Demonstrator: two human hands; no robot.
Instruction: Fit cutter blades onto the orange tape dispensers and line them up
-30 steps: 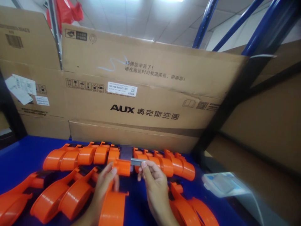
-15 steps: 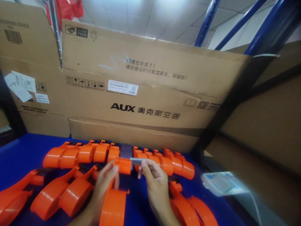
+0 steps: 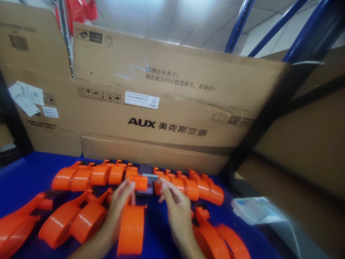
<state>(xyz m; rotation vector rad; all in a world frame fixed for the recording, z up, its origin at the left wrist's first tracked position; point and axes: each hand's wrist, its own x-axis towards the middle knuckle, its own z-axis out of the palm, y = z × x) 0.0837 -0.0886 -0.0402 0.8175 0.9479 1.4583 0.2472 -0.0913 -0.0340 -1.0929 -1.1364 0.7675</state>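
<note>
My left hand (image 3: 118, 208) grips an orange plastic tape dispenser (image 3: 132, 225) near its front end, fingers wrapped round the neck. My right hand (image 3: 174, 207) pinches a small grey metal blade (image 3: 150, 176) and holds it against the dispenser's orange front tip (image 3: 140, 182). Both hands sit low in the middle, over a blue table (image 3: 24, 176). Behind the blade lies a dark flat object (image 3: 145, 169), partly hidden.
Rows of orange tape dispensers lie on the table: a back row (image 3: 91, 175), a right row (image 3: 194, 187), more at front left (image 3: 61, 223) and front right (image 3: 221, 241). A clear plastic box (image 3: 256, 210) sits at right. Large cardboard boxes (image 3: 167, 108) wall the back; blue rack posts (image 3: 238, 25) rise behind.
The blade in my right hand has moved left and now meets the dispenser's front tip. The dispenser has tilted up slightly in my left hand.
</note>
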